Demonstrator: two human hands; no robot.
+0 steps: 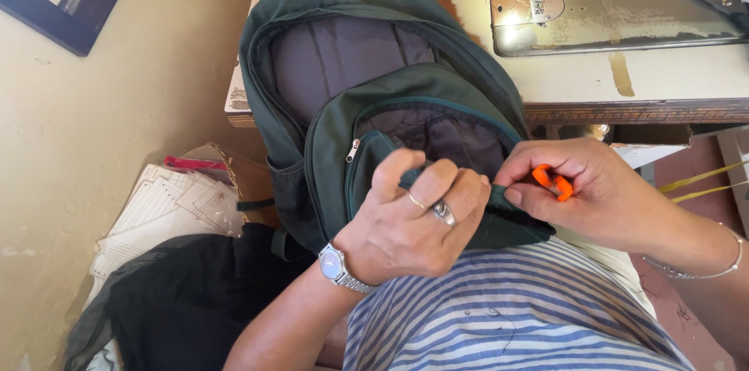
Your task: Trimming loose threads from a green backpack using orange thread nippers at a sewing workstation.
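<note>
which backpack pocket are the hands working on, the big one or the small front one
The small front pocket: both the left hand and right hand pinch its open edge; the big pocket gapes behind, untouched.

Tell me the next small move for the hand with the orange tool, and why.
Probably ease the orange tool in the right hand into the green backpack pocket edge that the left hand pinches taut: both hands already meet at that edge.
</note>
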